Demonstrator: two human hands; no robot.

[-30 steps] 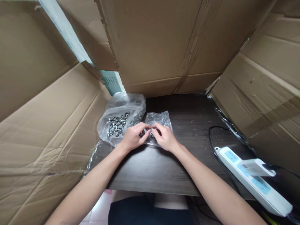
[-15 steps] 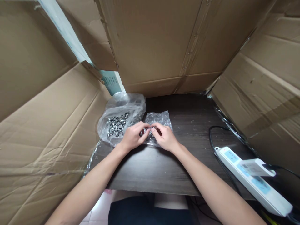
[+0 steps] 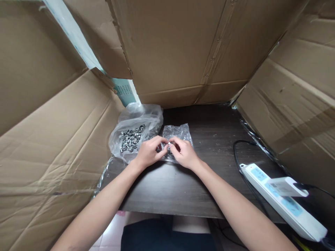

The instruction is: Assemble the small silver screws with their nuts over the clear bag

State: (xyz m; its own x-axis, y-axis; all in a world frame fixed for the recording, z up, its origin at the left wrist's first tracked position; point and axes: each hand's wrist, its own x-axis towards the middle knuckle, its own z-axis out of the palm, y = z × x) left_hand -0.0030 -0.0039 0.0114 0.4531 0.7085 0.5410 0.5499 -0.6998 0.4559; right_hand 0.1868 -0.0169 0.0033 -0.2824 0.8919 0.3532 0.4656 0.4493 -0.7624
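My left hand [image 3: 151, 150] and my right hand [image 3: 184, 152] meet fingertip to fingertip over a small clear plastic bag [image 3: 179, 131]. Between the pinched fingers shows a tiny shiny metal piece [image 3: 169, 143]; its exact kind is too small to make out. Both hands are closed around it, thumbs and forefingers pressed together. Just left of my left hand, a larger translucent plastic bag [image 3: 125, 120] lies open, holding many metal screws [image 3: 131, 138]. Part of the small bag and what it contains is hidden beneath my fingers.
A dark wooden table [image 3: 172, 188] carries everything. Cardboard walls [image 3: 172, 45] enclose it at the back and both sides. On the right lies a white power strip [image 3: 285, 205] with a plugged-in white adapter [image 3: 285, 186] and a black cable [image 3: 235, 153].
The hands stay in place, with only the fingertips shifting slightly around the small metal piece, which shows a little more now. The bags have not moved.
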